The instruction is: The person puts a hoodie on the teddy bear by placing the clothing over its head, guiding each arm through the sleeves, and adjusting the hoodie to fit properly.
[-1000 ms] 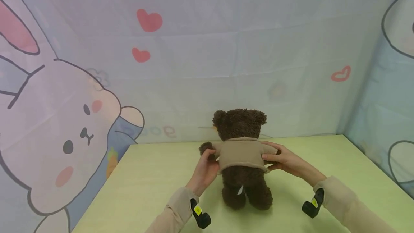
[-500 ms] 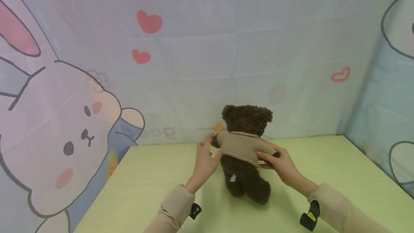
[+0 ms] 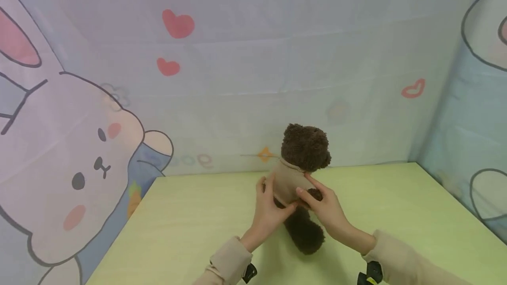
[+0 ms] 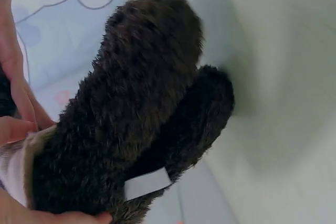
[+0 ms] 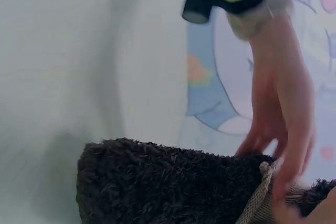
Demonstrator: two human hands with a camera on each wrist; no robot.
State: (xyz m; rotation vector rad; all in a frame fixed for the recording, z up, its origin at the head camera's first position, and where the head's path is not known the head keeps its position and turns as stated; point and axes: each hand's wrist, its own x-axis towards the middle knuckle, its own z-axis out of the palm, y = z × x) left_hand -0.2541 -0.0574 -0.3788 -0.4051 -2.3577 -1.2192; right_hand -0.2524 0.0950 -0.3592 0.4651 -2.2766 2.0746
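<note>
A dark brown teddy bear (image 3: 306, 147) in a beige sweater (image 3: 288, 178) is tilted over the table, its back turned partly towards me. My left hand (image 3: 268, 210) holds its torso by the sweater's lower edge, thumb at the back. On the other side my right hand (image 3: 332, 212) grips the bear's body beside one arm, its thumb on the sweater. The left wrist view shows both furry legs (image 4: 139, 56) hanging, with a white tag (image 4: 147, 183) between them. In the right wrist view the left hand (image 5: 283, 93) reaches round the sweater's hem. The bear's face is hidden.
The pale yellow-green table (image 3: 190, 223) stretches out around the bear. Behind it hangs a cloth backdrop (image 3: 237, 78) printed with a large rabbit and hearts. Each wrist carries a small black camera (image 3: 370, 274) below a beige cuff.
The bear has turned from back-on to partly side-on, its head shifting right. My left hand released its arm, then moved right and took hold of the torso. The right hand moved slightly left, still holding.
</note>
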